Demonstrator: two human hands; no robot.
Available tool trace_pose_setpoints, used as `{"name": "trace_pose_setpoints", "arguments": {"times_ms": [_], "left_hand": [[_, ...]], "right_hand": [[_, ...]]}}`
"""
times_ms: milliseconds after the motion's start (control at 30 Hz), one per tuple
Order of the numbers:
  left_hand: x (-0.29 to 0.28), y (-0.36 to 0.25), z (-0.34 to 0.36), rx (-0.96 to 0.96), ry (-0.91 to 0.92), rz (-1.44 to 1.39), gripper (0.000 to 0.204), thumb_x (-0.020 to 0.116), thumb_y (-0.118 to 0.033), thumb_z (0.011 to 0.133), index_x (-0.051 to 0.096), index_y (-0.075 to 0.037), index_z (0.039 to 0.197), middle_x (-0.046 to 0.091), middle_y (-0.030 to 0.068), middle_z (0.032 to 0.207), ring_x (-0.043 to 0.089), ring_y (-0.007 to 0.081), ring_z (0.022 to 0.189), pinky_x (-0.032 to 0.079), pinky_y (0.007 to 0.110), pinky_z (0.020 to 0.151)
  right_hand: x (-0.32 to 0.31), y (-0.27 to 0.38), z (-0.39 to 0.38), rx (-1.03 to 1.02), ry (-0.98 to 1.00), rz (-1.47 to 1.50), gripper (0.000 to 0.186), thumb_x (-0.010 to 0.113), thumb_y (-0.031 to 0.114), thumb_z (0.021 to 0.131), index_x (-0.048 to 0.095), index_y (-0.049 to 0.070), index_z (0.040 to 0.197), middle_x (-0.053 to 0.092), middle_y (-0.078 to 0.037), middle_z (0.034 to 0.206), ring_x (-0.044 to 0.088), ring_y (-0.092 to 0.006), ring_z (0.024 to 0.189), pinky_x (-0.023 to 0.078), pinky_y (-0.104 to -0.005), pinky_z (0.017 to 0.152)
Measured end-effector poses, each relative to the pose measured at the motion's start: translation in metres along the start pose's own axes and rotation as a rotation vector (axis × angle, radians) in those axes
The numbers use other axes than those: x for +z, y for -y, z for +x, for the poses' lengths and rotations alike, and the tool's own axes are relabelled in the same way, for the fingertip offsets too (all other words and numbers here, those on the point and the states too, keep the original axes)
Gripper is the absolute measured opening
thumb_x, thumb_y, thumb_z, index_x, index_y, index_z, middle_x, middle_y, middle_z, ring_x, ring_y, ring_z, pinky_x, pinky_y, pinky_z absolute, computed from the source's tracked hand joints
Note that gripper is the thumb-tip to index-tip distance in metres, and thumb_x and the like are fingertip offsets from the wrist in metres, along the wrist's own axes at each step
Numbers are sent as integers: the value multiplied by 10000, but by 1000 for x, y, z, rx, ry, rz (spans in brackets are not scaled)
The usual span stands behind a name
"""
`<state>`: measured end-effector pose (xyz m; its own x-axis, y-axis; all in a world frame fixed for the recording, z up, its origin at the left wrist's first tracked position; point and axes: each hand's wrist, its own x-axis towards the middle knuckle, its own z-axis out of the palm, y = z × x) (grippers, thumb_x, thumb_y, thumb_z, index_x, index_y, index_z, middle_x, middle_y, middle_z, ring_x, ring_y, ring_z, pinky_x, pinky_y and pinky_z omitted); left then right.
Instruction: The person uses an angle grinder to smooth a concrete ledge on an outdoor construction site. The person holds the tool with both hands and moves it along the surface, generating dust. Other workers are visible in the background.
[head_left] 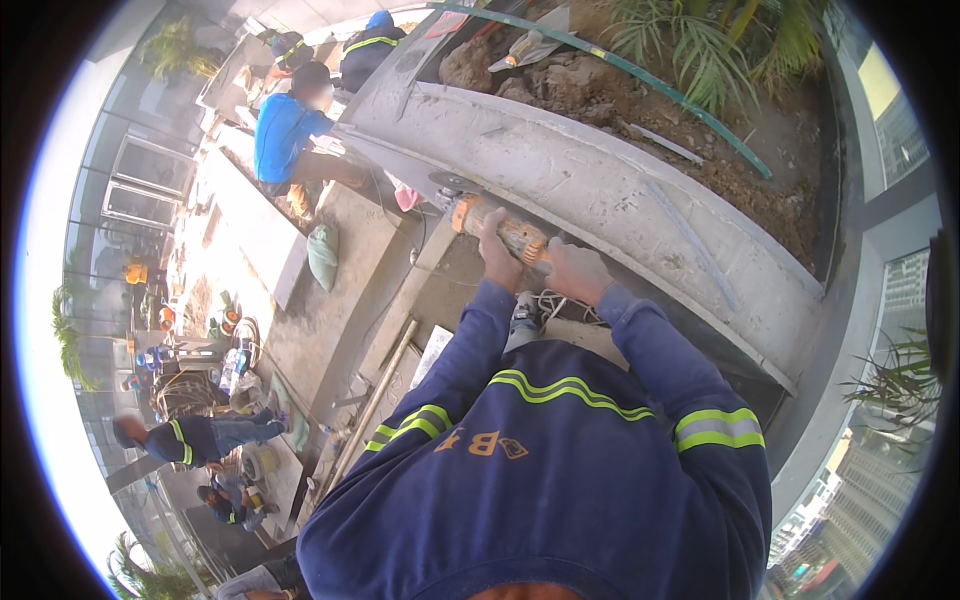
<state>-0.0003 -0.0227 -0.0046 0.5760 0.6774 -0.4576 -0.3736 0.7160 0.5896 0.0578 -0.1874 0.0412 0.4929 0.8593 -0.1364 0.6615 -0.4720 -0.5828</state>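
Observation:
I hold a dusty orange angle grinder (pixel 517 236) in both hands. My left hand (pixel 499 255) is wrapped round its body from the left, and my right hand (pixel 578 272) grips its rear end. The dark round disc (pixel 453 182) at its head is against or very near the edge of the pale concrete ledge (pixel 640 190); contact is unclear. A pink cloth or bag (pixel 406 197) lies just left of the disc. Loose white cords (pixel 560 303) hang below my hands, beside my shoe (pixel 523 318).
A co-worker in blue (pixel 280 137) crouches at upper left; others work behind and at lower left (pixel 200 440). A planter (pixel 680 60) with soil and palms lies beyond the ledge. A long pole (pixel 372 400), a green sack (pixel 322 257), cords and assorted tools (pixel 230 370) lie on the left.

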Motion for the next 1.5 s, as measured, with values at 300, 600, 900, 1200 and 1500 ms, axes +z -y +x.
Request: {"name": "trace_pose_setpoints", "arguments": {"times_ms": [300,600,900,1200,1500], "left_hand": [[6,-3,-8,-52,-28,-55,256,711,-158,843,563,-71,1033,600,92,898,658,285,775,589,471,713],[1,3,-12,-16,17,-14,188,668,-196,878,588,-95,1015,646,75,922,675,276,824,585,460,751],[-3,-3,11,-16,-21,-16,197,682,-199,871,589,-94,1009,638,77,883,674,281,806,589,469,749],[0,5,-12,-14,-4,-66,241,712,-148,845,575,-62,1022,603,90,888,661,275,771,593,448,699],[1,-4,3,5,-18,-41,267,734,-159,822,582,-58,1017,608,87,887,659,272,764,591,454,697]], "right_hand": [[-6,5,-7,28,29,-7,301,676,145,792,564,-30,1010,724,-269,908,733,-416,881,576,-506,790],[-3,0,-14,4,6,-8,304,670,150,800,551,-21,1021,721,-271,912,728,-426,884,570,-518,803],[1,5,6,21,6,-40,303,667,164,809,556,-16,1025,723,-252,875,733,-412,870,583,-506,768],[-2,3,-15,35,13,-79,312,661,186,821,552,-12,1036,727,-235,891,733,-404,872,580,-514,769],[4,2,4,5,-15,-46,301,645,171,818,556,-12,1039,728,-239,906,729,-407,900,572,-522,785]]}}
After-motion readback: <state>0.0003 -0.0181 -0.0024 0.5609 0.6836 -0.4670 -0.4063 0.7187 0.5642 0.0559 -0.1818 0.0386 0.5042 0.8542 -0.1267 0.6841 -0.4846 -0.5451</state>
